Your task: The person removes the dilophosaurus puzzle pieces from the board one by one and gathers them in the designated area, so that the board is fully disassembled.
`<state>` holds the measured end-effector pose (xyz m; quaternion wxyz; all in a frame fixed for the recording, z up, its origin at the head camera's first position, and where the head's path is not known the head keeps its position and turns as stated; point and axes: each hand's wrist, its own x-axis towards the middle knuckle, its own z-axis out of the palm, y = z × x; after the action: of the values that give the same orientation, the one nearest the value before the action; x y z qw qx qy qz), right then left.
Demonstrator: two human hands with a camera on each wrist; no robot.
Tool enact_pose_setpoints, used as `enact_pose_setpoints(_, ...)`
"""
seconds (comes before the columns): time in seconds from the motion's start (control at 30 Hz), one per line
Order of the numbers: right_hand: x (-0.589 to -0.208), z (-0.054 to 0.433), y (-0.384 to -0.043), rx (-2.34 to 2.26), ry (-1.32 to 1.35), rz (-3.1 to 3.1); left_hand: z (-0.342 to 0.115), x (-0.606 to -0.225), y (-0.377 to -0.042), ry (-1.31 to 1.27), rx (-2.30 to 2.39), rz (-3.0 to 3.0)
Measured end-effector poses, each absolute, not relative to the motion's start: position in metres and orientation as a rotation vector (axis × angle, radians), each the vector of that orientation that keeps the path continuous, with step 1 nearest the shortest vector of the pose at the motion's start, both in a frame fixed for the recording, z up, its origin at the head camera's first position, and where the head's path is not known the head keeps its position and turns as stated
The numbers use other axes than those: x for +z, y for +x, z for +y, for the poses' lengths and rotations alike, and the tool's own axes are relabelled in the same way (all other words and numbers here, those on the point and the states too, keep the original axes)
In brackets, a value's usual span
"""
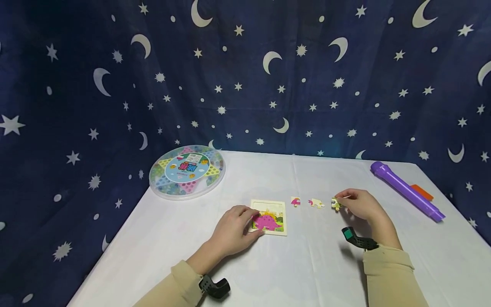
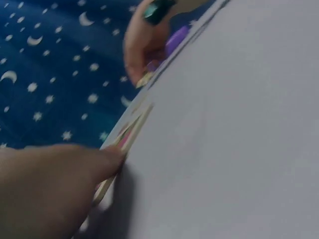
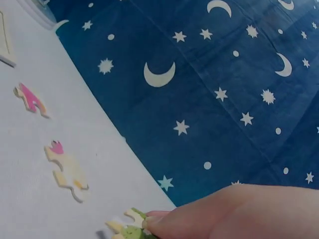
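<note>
A wooden dinosaur jigsaw puzzle (image 1: 268,222) lies in its pale frame on the white table, with part of its upper area unfilled. My left hand (image 1: 235,229) grips it at the left side, thumb along the near edge and fingers over the left part, which they hide. The left wrist view shows the thumb (image 2: 107,162) against the frame's edge. My right hand (image 1: 359,205) pinches a green and yellow puzzle piece (image 3: 132,229) between thumb and finger. Between the hands lie a pink puzzle piece (image 1: 295,201) and a cream puzzle piece (image 1: 316,203).
At the back left lies a round, clear-cased board game (image 1: 186,172) with a star pattern. A purple tube-shaped toy (image 1: 406,190) lies at the right, beside an orange object (image 1: 422,192). A dark blue curtain (image 1: 245,76) with moons and stars hangs behind the table (image 1: 284,273).
</note>
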<state>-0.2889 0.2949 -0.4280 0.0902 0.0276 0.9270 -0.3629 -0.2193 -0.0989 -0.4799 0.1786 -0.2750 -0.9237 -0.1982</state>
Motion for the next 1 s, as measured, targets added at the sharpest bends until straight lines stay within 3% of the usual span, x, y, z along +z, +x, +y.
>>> enact_pose_setpoints(0.37, -0.440, 0.298, -0.284, -0.982, 0.084, 2.780, -0.117, -0.484, -0.217, -0.782, -0.686, -2.770)
enact_pose_setpoints(1.0, -0.435, 0.292, -0.291, -0.881, 0.149, 2.896, -0.107, -0.481, -0.217, -0.810, -0.624, -2.660)
